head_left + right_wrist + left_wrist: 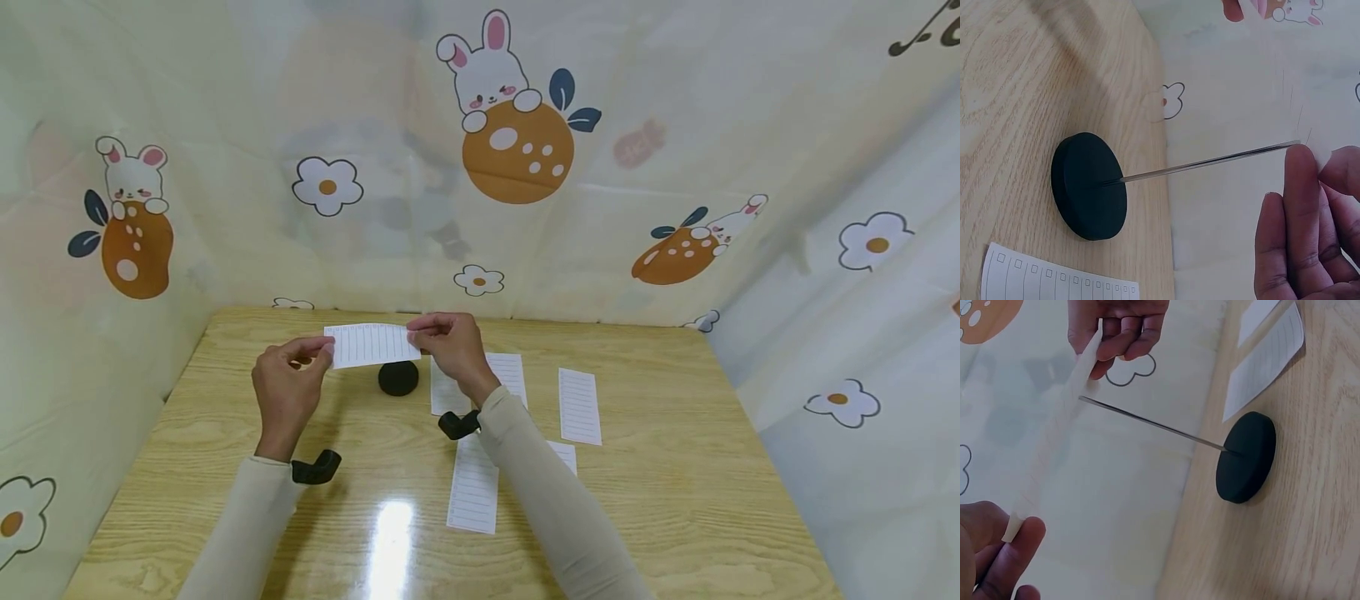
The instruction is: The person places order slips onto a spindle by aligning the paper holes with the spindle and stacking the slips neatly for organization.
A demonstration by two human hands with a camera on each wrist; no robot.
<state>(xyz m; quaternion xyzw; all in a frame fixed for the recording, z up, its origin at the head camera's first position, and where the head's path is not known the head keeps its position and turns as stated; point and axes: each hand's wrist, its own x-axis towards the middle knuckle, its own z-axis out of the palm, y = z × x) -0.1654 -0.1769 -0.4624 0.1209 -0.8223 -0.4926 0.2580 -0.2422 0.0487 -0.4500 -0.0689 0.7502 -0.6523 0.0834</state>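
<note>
A lined paper slip is stretched between both hands above a bill spike with a round black base. My left hand pinches the slip's left end between thumb and fingers. At the other end, my right hand pinches it the same way. In the left wrist view, the thin metal rod rises from the base, its tip at the underside of the slip; whether it touches or pierces the paper I cannot tell. The right wrist view has the rod's upper end beside the right index finger.
More lined slips lie on the wooden table: one at the right, one nearer me, and others partly hidden under the right forearm. A patterned cloth hangs behind the table and along its sides.
</note>
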